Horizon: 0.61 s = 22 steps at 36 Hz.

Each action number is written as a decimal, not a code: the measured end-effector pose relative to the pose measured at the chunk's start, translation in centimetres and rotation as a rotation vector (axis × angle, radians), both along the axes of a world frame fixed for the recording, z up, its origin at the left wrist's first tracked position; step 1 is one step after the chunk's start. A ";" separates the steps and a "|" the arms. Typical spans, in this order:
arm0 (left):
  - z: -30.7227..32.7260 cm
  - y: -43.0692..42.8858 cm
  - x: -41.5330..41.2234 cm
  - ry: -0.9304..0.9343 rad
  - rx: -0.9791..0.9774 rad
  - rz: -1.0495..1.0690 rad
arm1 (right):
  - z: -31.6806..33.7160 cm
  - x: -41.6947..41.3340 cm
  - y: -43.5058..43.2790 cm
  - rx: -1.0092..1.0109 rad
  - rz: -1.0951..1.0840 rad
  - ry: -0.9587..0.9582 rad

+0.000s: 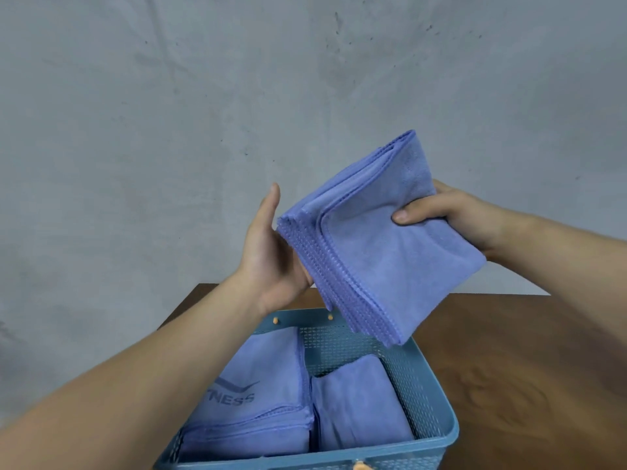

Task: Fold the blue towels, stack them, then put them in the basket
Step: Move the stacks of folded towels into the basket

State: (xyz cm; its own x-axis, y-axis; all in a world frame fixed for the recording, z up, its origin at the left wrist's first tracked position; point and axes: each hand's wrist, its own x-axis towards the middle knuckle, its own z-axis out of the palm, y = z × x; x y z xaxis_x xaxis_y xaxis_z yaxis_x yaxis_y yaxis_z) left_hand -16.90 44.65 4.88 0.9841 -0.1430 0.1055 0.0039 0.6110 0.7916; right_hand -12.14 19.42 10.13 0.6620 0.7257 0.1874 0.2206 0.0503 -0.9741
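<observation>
A stack of folded blue towels [376, 242] hangs tilted in the air above the blue plastic basket [420, 391]. My right hand [451, 215] grips the stack's right side, thumb on top. My left hand [271, 256] lies flat against the stack's left edge with straight fingers under it. Inside the basket sit two more folded blue towel stacks: one with dark lettering [258, 391] on the left and a plain one [356, 405] on the right.
The basket stands on a brown wooden table [526, 368], which stretches to the right. A grey stained wall [271, 96] rises behind the table. The basket's back right corner holds an open gap.
</observation>
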 end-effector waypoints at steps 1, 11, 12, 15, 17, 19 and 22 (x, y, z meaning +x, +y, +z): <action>0.0 0.0 -0.1 -0.007 -0.015 0.039 | -0.1 0.0 0.1 -0.005 -0.012 0.004; -1.1 0.3 -2.0 0.003 0.320 0.209 | -3.1 -1.2 1.7 -0.102 -0.268 0.220; -1.3 0.5 -2.1 -0.021 0.397 0.189 | -3.4 -1.4 1.8 -0.127 -0.285 0.246; -2.1 0.4 -2.1 -0.007 0.542 0.211 | -4.3 -1.8 2.3 -0.190 -0.303 0.262; -2.5 0.2 -2.2 -0.013 0.594 0.254 | -4.5 -2.2 2.5 -0.224 -0.297 0.274; -2.9 0.6 -2.1 0.018 0.673 0.265 | -4.7 -2.6 2.5 -0.254 -0.281 0.294; -3.7 1.0 -2.5 0.103 0.752 0.158 | -5.4 -2.9 2.1 -0.309 -0.284 0.338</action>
State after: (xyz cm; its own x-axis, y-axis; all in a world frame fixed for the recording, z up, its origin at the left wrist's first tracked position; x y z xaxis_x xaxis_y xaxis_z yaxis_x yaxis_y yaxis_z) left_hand -19.37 45.69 1.15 0.9984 0.0031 -0.0571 0.0572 -0.0910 0.9942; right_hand -15.04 21.57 4.75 0.8266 0.4970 -0.2641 -0.1447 -0.2658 -0.9531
